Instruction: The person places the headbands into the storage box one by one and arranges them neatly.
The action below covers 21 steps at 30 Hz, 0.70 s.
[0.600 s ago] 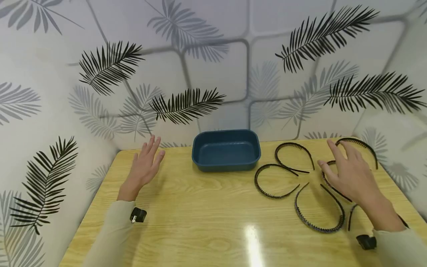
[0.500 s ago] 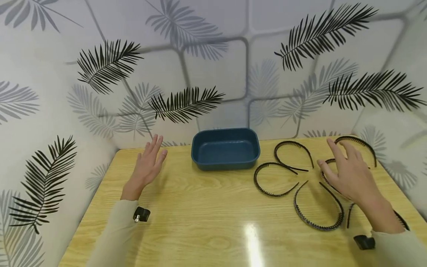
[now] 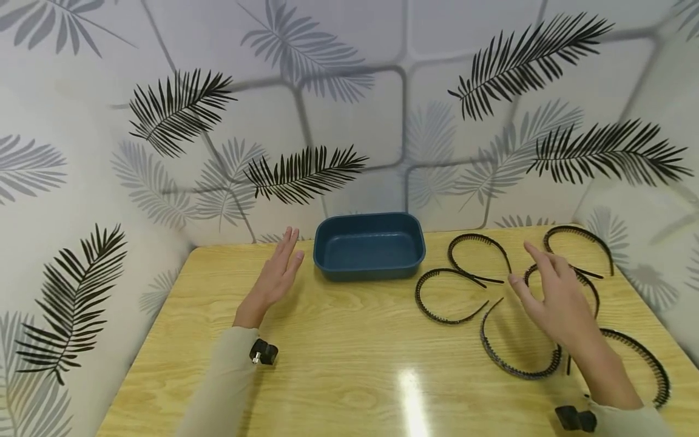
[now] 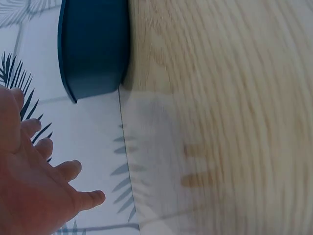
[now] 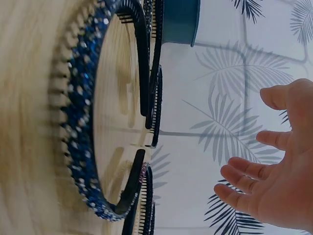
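Note:
My left hand (image 3: pixel 271 279) hovers over the table just left of a dark blue tray (image 3: pixel 371 273), its fingers straight and holding nothing. Above the headbands at the right my right hand (image 3: pixel 559 300) hangs in the air, fingers spread and loosely bent, with nothing between them. Beneath it lie a headband (image 3: pixel 524 371) with its ends pointing away and another headband (image 3: pixel 590 285), both partly hidden by the hand. The right wrist view shows one headband (image 5: pixel 80 127) up close, covered in blue and silver beads, with comb teeth inside. In the left wrist view the tray (image 4: pixel 95 49) stands beyond my fingers.
Several more dark headbands lie on the right half of the wooden table (image 3: pixel 327 364): one headband (image 3: pixel 420 297) near the tray, one headband (image 3: pixel 480 235) behind it, one headband (image 3: pixel 579 228) far right, one headband (image 3: pixel 650 358) by my right forearm. A leaf-patterned wall (image 3: pixel 349 121) rises behind.
My left hand has moved right, closer to the tray. My right hand has shifted slightly left and toward me, uncovering more of the headbands at the far right. The headbands have stayed in place.

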Motion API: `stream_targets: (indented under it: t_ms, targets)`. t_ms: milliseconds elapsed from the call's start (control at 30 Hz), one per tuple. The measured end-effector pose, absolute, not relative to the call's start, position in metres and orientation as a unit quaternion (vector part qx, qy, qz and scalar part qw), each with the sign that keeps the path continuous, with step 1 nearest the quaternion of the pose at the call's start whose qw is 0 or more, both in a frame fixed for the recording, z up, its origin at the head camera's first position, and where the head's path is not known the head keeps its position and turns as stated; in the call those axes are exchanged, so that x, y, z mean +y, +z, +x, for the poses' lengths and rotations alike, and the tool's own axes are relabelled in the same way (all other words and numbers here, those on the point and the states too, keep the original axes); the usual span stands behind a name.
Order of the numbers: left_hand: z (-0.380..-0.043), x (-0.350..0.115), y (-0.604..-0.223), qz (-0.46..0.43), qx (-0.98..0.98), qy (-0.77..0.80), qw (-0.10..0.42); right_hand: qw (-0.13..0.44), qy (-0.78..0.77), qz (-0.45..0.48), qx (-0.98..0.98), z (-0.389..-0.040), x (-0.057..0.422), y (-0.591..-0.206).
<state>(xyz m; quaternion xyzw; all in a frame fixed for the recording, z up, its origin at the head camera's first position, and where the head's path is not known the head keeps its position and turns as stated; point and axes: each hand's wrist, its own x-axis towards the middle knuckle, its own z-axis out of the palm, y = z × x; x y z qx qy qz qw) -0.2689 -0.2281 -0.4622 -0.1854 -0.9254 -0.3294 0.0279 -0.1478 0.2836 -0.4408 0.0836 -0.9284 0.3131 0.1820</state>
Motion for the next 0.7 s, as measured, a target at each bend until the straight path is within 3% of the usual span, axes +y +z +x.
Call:
stream_targets:
  t_ms: [500,700]
  targets:
    - [-0.289,-0.204,-0.480,-0.228,-0.904,-0.362,-0.009,0.194,0.361,0.098,-0.907,-0.129,0.275,-0.457]
    - [-0.291,-0.204,-0.480,-0.246,-0.895,-0.371,-0.030,0.163,0.396,0.091,-0.899,-0.119,0.272,-0.461]
